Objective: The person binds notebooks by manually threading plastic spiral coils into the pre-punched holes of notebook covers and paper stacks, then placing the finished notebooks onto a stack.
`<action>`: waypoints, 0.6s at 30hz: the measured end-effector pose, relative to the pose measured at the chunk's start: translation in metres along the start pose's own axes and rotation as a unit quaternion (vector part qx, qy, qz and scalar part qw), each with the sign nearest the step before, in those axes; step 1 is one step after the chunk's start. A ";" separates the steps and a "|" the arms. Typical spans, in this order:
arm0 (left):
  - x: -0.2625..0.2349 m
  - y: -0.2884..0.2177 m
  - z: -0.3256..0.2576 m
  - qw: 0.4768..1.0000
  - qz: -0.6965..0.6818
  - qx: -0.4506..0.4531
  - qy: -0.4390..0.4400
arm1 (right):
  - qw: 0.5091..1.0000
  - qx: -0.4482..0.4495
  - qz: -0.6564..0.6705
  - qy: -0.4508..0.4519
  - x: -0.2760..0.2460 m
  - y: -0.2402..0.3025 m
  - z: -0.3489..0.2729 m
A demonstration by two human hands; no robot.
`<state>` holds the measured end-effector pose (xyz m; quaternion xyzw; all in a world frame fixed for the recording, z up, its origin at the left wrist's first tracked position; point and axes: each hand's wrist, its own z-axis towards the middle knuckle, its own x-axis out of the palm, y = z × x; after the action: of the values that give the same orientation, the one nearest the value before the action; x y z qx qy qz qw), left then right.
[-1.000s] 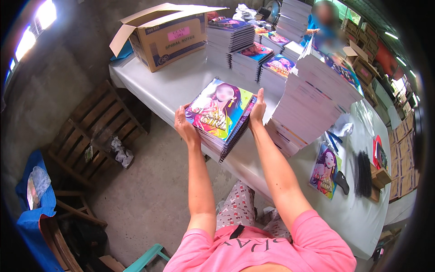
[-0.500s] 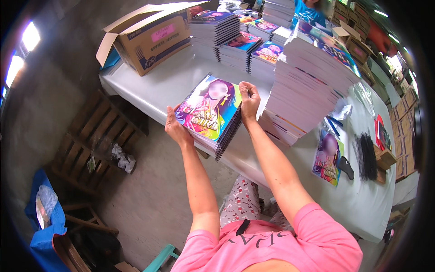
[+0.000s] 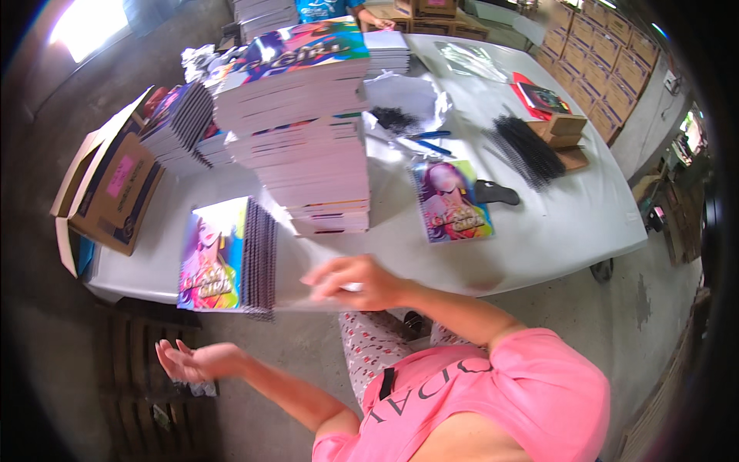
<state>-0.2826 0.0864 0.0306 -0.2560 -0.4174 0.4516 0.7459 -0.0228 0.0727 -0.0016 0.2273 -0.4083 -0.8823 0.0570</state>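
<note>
A stack of spiral notebooks [image 3: 210, 258] with colourful covers lies at the table's near left edge, its black coils facing right. Just below that edge, over the floor, my left hand [image 3: 198, 360] is empty with its fingers loosely spread. My right hand [image 3: 356, 283] hovers at the front edge, right of the stack and apart from it; motion smears it a little, but its fingers are apart and nothing shows in them. Farther right a single notebook [image 3: 453, 202] lies flat, with a black tool [image 3: 498, 192] beside it.
A tall pile of printed sheets [image 3: 308, 165] rises mid-table. An open cardboard box [image 3: 115, 192] and more notebooks [image 3: 181, 123] stand left. Blue-handled pliers [image 3: 431, 141], black coils [image 3: 527, 154] and a wooden block [image 3: 562, 131] lie right. Across the table is a person in blue [image 3: 323, 9].
Both hands have let go of the notebooks, which now rest on the table's edge. The left hand has drawn back and the right has moved away from the coils. The view has swung right.
</note>
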 end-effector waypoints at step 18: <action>0.037 -0.069 -0.312 0.590 0.040 0.028 0.806 | 0.670 0.598 -0.370 0.238 -0.283 -0.123 -0.046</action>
<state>0.0242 0.0857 -0.0652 -0.5109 0.3780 0.1018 0.7653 0.2600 0.2029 -0.0194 0.5468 -0.7040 -0.3138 -0.3270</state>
